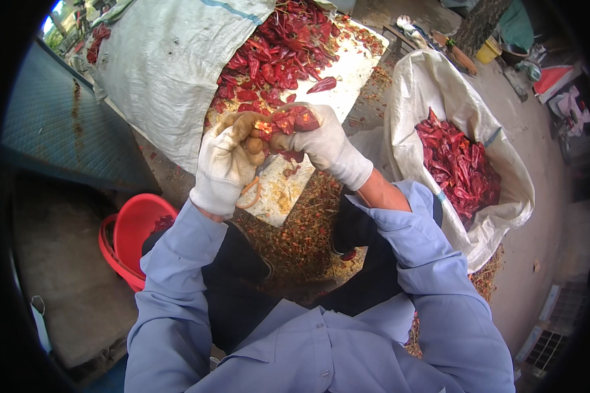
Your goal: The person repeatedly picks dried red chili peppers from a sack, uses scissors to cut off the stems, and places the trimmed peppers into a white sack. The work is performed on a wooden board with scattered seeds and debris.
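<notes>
My left hand (231, 152) and my right hand (322, 140), both in soiled white knit gloves, meet above a pale board (287, 189). Between them are dried red chili pepper pieces (285, 122), one torn so that its orange inside shows. The right fingers are closed round the pepper, and the left fingertips grip its left end. Just beyond the hands, a heap of dried red peppers (280, 54) spills from a white woven sack (167, 64) onto the board. At the right, an upright white woven sack (418, 83) holds many red peppers (457, 162).
A red plastic basin (132, 231) with some red pieces stands by my left knee. Stems and seeds (300, 231) litter the ground between my legs. A blue quilted panel (73, 127) leans at the left. Farther back are a tree trunk (479, 24) and a yellow bucket (489, 50).
</notes>
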A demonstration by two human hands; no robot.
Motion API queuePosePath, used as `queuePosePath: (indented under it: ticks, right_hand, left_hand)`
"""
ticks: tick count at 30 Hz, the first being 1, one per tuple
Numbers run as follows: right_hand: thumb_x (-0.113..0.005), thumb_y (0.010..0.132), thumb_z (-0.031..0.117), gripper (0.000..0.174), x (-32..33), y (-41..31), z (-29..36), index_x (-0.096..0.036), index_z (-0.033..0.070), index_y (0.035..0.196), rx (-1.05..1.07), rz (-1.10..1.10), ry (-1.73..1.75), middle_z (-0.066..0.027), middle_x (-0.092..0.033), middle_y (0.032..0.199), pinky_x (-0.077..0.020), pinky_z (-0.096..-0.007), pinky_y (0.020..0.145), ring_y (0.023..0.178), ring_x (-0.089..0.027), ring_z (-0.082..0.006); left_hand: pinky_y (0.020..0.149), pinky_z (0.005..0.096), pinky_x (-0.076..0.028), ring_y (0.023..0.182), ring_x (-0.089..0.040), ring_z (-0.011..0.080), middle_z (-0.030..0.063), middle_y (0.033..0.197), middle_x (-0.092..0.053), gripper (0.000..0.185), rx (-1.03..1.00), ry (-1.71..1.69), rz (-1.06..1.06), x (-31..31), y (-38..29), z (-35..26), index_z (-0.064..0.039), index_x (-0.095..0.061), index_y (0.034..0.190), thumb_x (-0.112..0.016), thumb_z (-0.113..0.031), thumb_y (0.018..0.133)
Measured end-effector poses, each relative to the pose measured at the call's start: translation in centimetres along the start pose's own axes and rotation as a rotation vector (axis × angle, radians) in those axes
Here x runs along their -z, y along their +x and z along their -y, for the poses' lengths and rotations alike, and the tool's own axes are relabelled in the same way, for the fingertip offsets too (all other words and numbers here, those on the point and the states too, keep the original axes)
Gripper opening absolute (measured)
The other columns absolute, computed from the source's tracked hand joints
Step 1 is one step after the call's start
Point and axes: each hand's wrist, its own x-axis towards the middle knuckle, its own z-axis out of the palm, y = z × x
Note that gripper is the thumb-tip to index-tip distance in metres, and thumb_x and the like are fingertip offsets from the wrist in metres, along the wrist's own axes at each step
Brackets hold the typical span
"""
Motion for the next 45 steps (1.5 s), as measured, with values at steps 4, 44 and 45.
queuePosePath:
  ticks: [4, 44, 45]
  right_hand:
    - [-0.084, 0.081, 0.004, 0.024, -0.4, -0.1, -0.3, -0.073, 0.001, 0.102, 0.038, 0.007, -0.015, -0.0019, -0.072, 0.087, -0.0538, -0.0268, 0.071, 0.079, -0.065, -0.0081]
    - [-0.082, 0.080, 0.020, 0.029, 1.2, 1.7, -2.4, -0.071, 0.000, 0.097, -0.058, -0.113, -0.213, -0.0116, -0.071, 0.077, -0.0525, -0.0348, 0.068, 0.071, -0.066, -0.0159]
    - [-0.082, 0.080, 0.019, 0.029, 1.2, 1.7, -2.2, -0.071, -0.001, 0.098, -0.076, -0.113, -0.195, -0.0107, -0.072, 0.078, -0.0529, -0.0344, 0.069, 0.072, -0.067, -0.0149]
  left_hand:
    - [0.056, 0.0247, -0.042, 0.073, -0.055, 0.0096, 0.0011, 0.093, -0.056, 0.041, -0.060, -0.006, -0.087, 1.8, 0.9, 0.1, 0.000, -0.058, 0.126, -0.062, -0.027, 0.095]
    - [0.094, 0.0339, -0.053, 0.108, -0.068, 0.0274, 0.0166, 0.114, -0.069, 0.040, -0.515, 1.387, 0.194, 1.4, 3.1, -0.3, 0.003, -0.066, 0.120, -0.073, 0.002, 0.080]
    - [0.096, 0.0331, -0.053, 0.110, -0.068, 0.0249, 0.0155, 0.116, -0.069, 0.040, -0.473, 1.273, 0.199, 1.2, 3.0, -0.4, 0.004, -0.066, 0.120, -0.073, 0.004, 0.081]
